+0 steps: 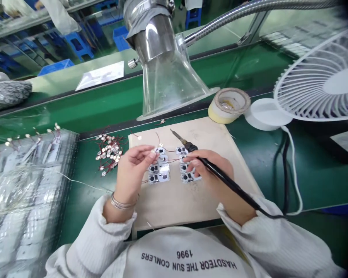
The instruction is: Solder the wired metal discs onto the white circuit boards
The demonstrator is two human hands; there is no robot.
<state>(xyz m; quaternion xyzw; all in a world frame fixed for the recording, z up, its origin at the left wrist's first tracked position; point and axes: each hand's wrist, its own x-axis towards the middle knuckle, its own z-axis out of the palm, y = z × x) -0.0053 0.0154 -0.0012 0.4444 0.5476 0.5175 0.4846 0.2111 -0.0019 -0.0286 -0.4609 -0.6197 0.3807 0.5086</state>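
My right hand (213, 164) grips a soldering iron (220, 172) by its black handle, its bare metal tip pointing up and left above the board. My left hand (133, 166) is closed, thumb and finger pinched at the upper end of the left row of small white circuit boards (159, 173); what sits in the pinch is too small to make out. A tiny white disc with a thin red wire (161, 145) shows just beside those fingertips. A second row of circuit boards (187, 177) lies partly under my right fingers. Thin red wires run between the two rows.
Beneath the boards lies a beige work sheet (220, 200). Left of it is a heap of wired discs (108, 150), then stacked plastic trays (23, 208). A clear fume hood (174, 85), a tape roll (229, 104) and a white fan (321, 81) stand behind.
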